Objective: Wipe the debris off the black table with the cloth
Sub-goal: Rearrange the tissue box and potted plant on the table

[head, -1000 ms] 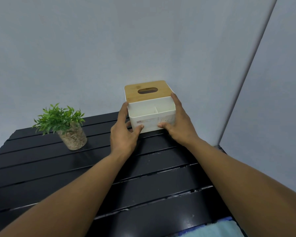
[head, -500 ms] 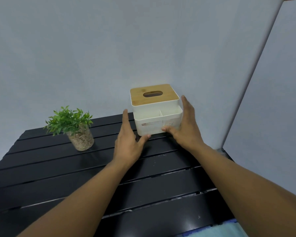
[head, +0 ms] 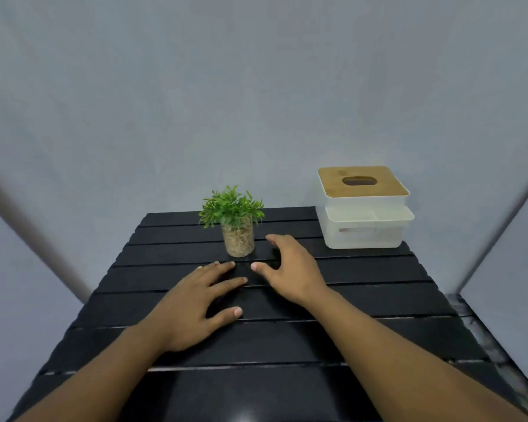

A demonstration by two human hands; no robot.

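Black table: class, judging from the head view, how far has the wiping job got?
Done: the tissue box stands at the far right corner of the black table, untouched. In hand: the left hand and right hand, both open and empty, hover near the potted plant. Left: no cloth is in view, so wiping has not begun.

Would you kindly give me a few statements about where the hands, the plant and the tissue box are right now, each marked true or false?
1. Both hands are empty. True: the left hand and right hand are open, holding nothing.
2. The tissue box sits at the table's far right corner. True.
3. The right hand grips the potted plant. False: it is beside the pot, apart from it.
4. A cloth lies on the black table. False: no cloth is in view.
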